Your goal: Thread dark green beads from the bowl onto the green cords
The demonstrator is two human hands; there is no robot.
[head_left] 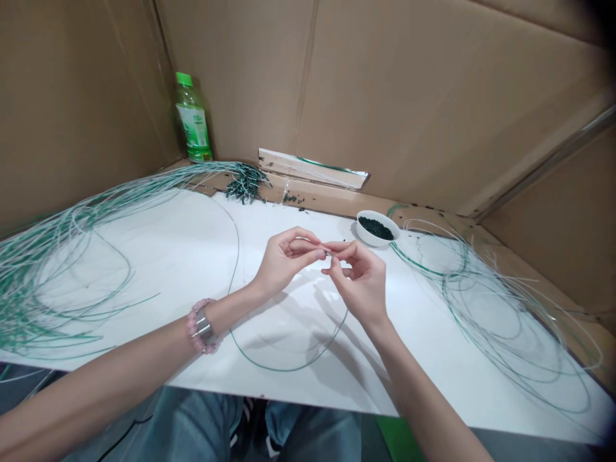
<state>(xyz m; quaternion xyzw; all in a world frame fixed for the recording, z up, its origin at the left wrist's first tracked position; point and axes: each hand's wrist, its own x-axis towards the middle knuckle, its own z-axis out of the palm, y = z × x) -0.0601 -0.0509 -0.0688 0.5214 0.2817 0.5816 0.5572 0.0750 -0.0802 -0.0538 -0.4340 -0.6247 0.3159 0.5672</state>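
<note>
My left hand (289,256) and my right hand (360,276) meet fingertip to fingertip above the white sheet (289,308). Both are closed in a pinch at the end of a thin cable; a tiny light piece shows between the fingertips, too small to make out. The green cable (283,370) hangs in a loop below my hands and curves up behind my left wrist, which wears a pink beaded bracelet. Just behind my right hand stands a white bowl (395,231) of small dark green pieces (375,228).
Many green and white cables (72,224) spread over the left side, their dark ends (245,183) bunched at the back. More coiled cables (481,308) lie at the right. A green bottle (193,122) stands back left. Cardboard walls (385,96) enclose the table.
</note>
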